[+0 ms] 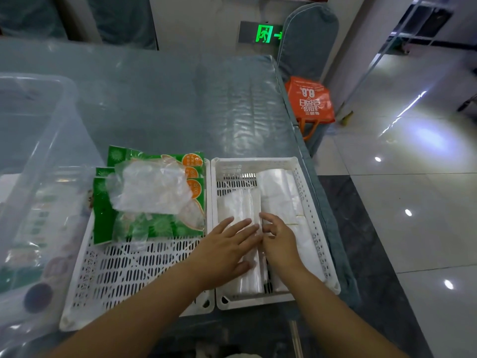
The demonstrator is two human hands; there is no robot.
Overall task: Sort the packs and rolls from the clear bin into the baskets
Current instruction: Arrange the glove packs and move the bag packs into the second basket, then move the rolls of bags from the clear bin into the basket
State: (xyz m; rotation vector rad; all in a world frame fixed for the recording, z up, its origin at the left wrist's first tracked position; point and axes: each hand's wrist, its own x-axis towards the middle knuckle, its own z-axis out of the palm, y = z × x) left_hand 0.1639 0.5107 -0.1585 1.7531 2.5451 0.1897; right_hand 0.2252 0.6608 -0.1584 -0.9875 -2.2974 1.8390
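Observation:
Two white slotted baskets stand side by side on the table. In the left basket (124, 275) lie green packs (103, 210) with a loose clear pack (152, 189) on top. The right basket (320, 228) holds clear plastic rolls: one on the left (240, 202) and one on the right (278, 192). My left hand (224, 249) lies flat, fingers spread, on the left roll. My right hand (280, 241) rests beside it with its fingertips pinching the roll's edge. The clear bin (33, 156) at far left still holds packs, blurred through its wall.
The table (167, 99) wears a shiny plastic cover. Past its right edge stands a grey padded chair (309, 40) with an orange bag (309, 99) on its seat. Glossy tiled floor (413, 202) spreads to the right.

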